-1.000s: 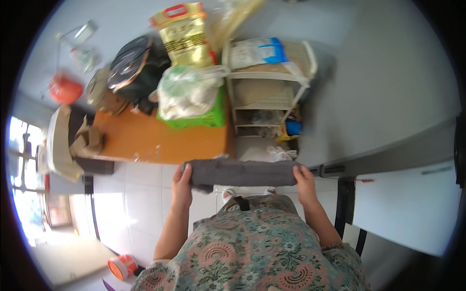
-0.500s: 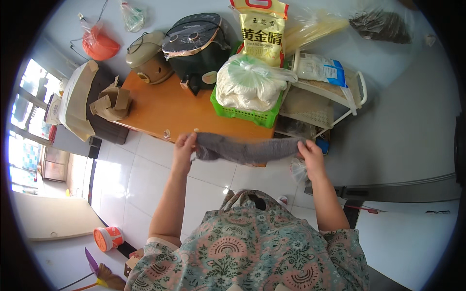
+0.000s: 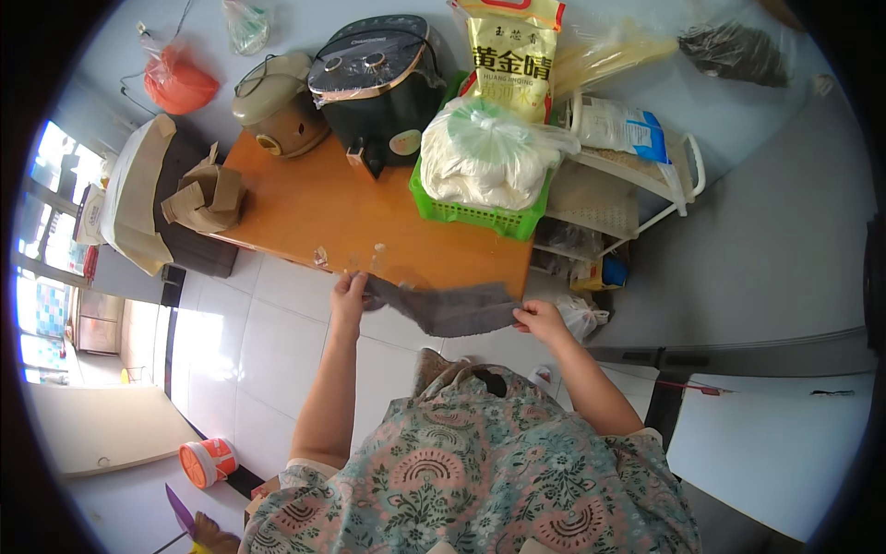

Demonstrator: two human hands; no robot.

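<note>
A folded grey cloth hangs between my two hands, in front of the wooden table's near edge. My left hand pinches its left end. The right end is gripped between the thumb and fingers of my right hand. The cloth sags in the middle and is slightly blurred. Beyond it lies the orange-brown tabletop, with a few small pale scraps near its front edge.
On the table stand a dark rice cooker, a beige pot, a cardboard box and a green basket holding a white plastic bag. A white shelf cart is at the right. An orange-white bucket sits on the floor.
My right hand has moved left and down, closer to my left hand. The cloth, stretched nearly straight before, now sags between them. The view has shifted slightly.
</note>
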